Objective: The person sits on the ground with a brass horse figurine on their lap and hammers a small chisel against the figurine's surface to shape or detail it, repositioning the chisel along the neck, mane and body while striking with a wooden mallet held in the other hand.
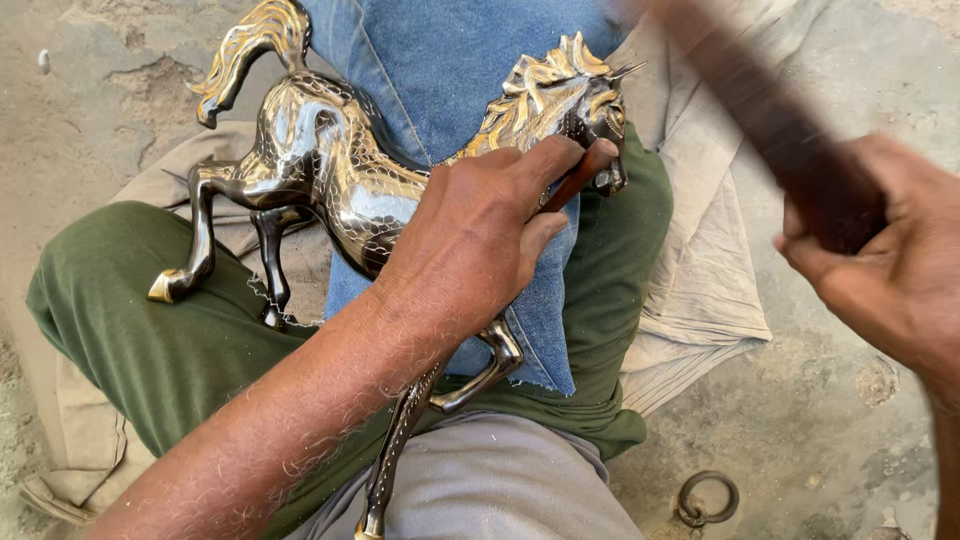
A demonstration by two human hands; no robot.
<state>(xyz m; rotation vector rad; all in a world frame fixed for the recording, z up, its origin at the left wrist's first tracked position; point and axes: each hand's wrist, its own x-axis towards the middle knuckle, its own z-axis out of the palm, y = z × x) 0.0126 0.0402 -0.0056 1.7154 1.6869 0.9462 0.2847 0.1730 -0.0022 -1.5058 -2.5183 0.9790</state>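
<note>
Metal horse figure (330, 170), dark polished body with gold mane, tail and hooves, lying on its side across the lap at centre, head toward 1 o'clock, tail toward 11 o'clock. Beneath it: blue denim cloth (450, 70) running from 12 o'clock down to centre, over green trousers (130, 340) and a beige sheet (700, 250) spread on the concrete floor (850, 400). Left hand (480, 240), at centre, clenched around a small brown-handled tool (575, 178) pressed against the horse's neck. Right hand (890, 270), at 3 o'clock, gripping a dark wooden stick (770, 120), blurred, raised toward 1 o'clock. Metal ring (708, 497) on floor at 5 o'clock. No packages, labels or containers.
</note>
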